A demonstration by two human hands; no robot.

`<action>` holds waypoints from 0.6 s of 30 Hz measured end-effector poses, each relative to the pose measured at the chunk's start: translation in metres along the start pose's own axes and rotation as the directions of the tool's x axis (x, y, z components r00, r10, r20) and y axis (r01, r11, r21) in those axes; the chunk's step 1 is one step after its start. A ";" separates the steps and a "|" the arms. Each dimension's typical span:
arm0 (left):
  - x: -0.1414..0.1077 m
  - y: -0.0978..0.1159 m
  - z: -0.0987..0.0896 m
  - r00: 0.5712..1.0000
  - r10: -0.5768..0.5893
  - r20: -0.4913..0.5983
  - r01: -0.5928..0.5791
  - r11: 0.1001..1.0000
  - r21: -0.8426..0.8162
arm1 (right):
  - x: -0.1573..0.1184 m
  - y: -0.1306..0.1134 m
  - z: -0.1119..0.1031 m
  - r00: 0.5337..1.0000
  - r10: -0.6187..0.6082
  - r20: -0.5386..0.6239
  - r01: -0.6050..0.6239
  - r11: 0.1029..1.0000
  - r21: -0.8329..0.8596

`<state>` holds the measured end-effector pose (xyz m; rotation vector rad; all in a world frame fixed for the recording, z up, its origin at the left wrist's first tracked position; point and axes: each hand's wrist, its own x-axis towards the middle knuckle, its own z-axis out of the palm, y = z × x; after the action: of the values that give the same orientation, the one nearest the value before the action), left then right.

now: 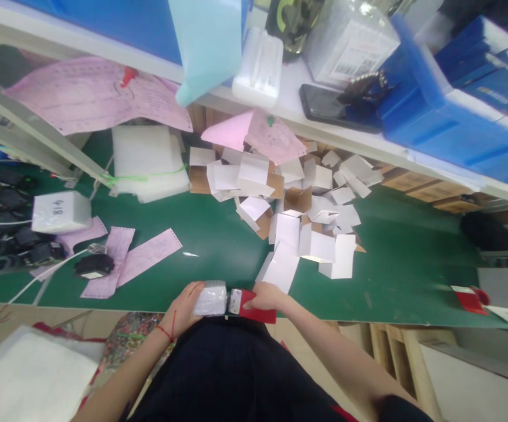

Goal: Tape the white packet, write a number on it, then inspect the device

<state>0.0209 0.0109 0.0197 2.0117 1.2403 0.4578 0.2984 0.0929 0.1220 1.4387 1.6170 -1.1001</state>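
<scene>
At the front edge of the green table (219, 246), my left hand (186, 308) is closed around a white wrapped packet (210, 299). Just to its right, my right hand (267, 297) grips a red item (260, 315) with a small pale end pointing toward the packet. The packet and the red item are close together, with a narrow dark gap between them. Beyond my right hand lies a heap of small white cartons (317, 243), several with open flaps and brown insides.
Pink slips (148, 256) and a black round part (94, 265) lie at the left, near a white box (61, 212) and cabled black parts. A stack of white sheets (148, 161) stands behind. Overhead, a shelf holds a phone (337, 108) and blue bins (465, 126).
</scene>
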 end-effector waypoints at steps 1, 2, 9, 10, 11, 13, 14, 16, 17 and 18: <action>0.001 0.003 0.000 1.000 -0.001 0.001 0.001 0.999 0.034 | 0.006 -0.004 0.002 1.000 -0.002 0.012 0.003 1.000 -0.007; 0.002 0.006 -0.001 1.000 -0.002 0.000 0.002 0.996 0.087 | 0.012 -0.008 0.003 1.000 -0.013 0.027 0.014 1.000 -0.015; 0.034 0.042 0.010 0.996 0.021 0.090 -0.052 0.934 0.354 | 0.014 -0.017 0.001 0.999 -0.042 0.013 0.042 0.999 0.014; 0.040 0.046 0.011 0.997 0.010 0.075 -0.034 0.944 0.327 | 0.009 -0.011 -0.002 0.999 -0.042 0.006 0.042 0.999 0.023; 0.045 0.050 0.013 0.999 0.011 0.052 -0.025 0.961 0.277 | 0.002 -0.005 -0.007 0.999 -0.046 0.000 0.046 0.998 0.033; 0.053 0.053 0.016 0.999 0.041 -0.021 -0.038 0.993 0.116 | -0.011 0.006 -0.017 0.998 -0.067 -0.010 0.067 0.997 0.049; 0.055 0.052 0.018 0.997 0.051 -0.064 -0.050 0.998 0.027 | -0.016 0.009 -0.022 0.997 -0.076 -0.022 0.077 0.996 0.048; 0.052 0.044 0.021 0.992 0.046 -0.121 -0.059 0.993 -0.102 | -0.020 0.004 -0.027 0.995 -0.079 -0.055 0.079 0.997 0.011; 0.048 0.038 0.022 0.990 0.034 -0.134 -0.052 0.989 -0.138 | -0.019 -0.004 -0.026 0.995 -0.076 -0.065 0.076 0.997 -0.016; 0.043 0.030 0.021 0.991 0.021 -0.130 -0.042 0.986 -0.162 | -0.016 -0.016 -0.024 0.994 -0.080 -0.068 0.078 0.996 -0.040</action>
<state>0.0732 0.0316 0.0246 1.8886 1.2061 0.6914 0.2857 0.1078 0.1486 1.4136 1.7480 -1.0687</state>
